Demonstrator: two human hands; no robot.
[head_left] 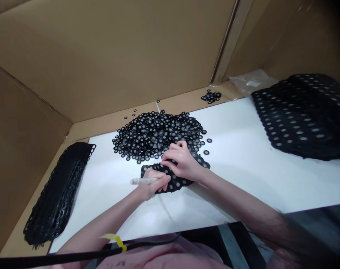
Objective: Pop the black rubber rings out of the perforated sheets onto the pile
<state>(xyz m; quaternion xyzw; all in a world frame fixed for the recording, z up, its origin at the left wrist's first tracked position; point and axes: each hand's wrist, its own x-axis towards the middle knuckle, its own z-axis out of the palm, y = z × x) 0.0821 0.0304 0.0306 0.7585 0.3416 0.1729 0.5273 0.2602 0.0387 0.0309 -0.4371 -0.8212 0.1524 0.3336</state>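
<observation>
Under both hands, on the white board, lies a black sheet (182, 182) with rows of round grey dots and a scalloped edge. A slim white pen-like tool (143, 181) is in my left hand (156, 182); its working tip is hidden by the fingers, which rest over the sheet's left part. My right hand (181, 160) is closed with curled fingers at the sheet's upper middle, gripping it there; its fingertips are partly hidden. Just beyond the hands rises a broad heap of small black rings with grey centres (155, 130).
A stack of dotted black sheets (304, 116) lies at right, near a clear plastic bag (252, 82). At left is a long pile of black sheets with open holes (60, 190). A small cluster of rings (211, 97) sits at the back. Cardboard walls (130, 56) surround the white board (242, 149).
</observation>
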